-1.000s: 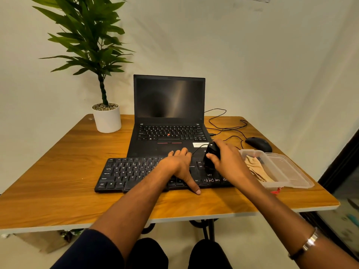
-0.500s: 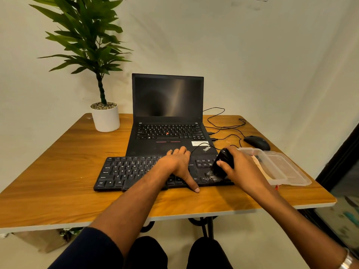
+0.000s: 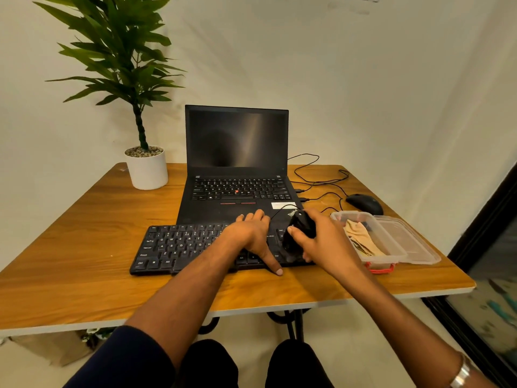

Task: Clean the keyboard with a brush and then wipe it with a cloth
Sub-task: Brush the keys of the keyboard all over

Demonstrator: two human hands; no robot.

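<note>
A black keyboard [image 3: 179, 247] lies on the wooden table in front of the laptop. My left hand [image 3: 249, 235] rests flat on its middle keys, the thumb stretched down over the front edge. My right hand [image 3: 324, 242] grips a black brush [image 3: 298, 231] whose bristles press on the keyboard's right end. A beige cloth [image 3: 359, 238] lies crumpled in a clear plastic box [image 3: 391, 247] just to the right of that hand. The keyboard's right part is hidden by both hands.
An open black laptop [image 3: 237, 163] stands behind the keyboard. A black mouse [image 3: 363, 203] and thin cables [image 3: 316, 183] lie at the back right. A potted plant in a white pot [image 3: 147, 172] sits at the back left. The box lid [image 3: 411, 245] lies beside the box near the table's right edge [image 3: 447, 287].
My right hand swept the brush toward the keyboard's right end, then back a little to the left. My left hand has stayed on the keys.
</note>
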